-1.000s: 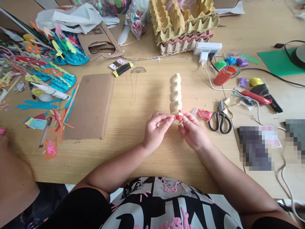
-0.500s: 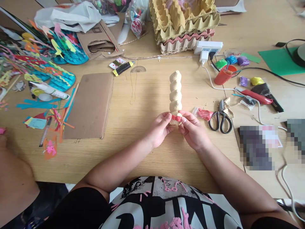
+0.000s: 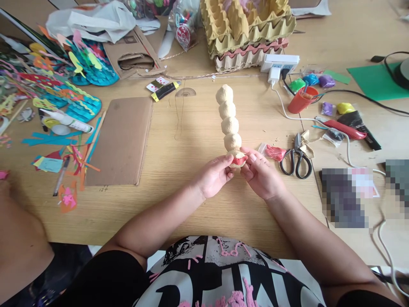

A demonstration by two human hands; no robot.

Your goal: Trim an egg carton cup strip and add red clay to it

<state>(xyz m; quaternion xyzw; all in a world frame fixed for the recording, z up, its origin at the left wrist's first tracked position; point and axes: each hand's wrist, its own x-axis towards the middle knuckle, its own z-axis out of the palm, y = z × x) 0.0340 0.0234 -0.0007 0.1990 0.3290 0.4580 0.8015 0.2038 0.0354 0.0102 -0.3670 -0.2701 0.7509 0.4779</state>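
Note:
A cream-coloured egg-carton strip (image 3: 229,125), a row of rounded cups, points away from me over the table and tilts slightly left. Around its near cup runs a band of red clay (image 3: 238,160). My left hand (image 3: 214,174) pinches that near end from the left, thumb beside the red band. From the right, my right hand (image 3: 260,172) grips the same end, its thumb and fingertips at the clay. The fingers' undersides are hidden. To the right of my right hand lie a bag of red clay (image 3: 275,152) and black-handled scissors (image 3: 297,157).
A cardboard sheet (image 3: 118,143) lies left, beside paper scraps and a glue bottle (image 3: 68,121). Stacked egg trays (image 3: 249,36) stand at the back. A power strip (image 3: 281,62), a cable and an orange cup (image 3: 302,100) are on the right. Another person's arm (image 3: 19,251) rests at far left.
The carton strip has tipped, its far end swinging left and nearer the camera. The red clay now looks smoother and more spread along the near cup. Both hands have kept their hold.

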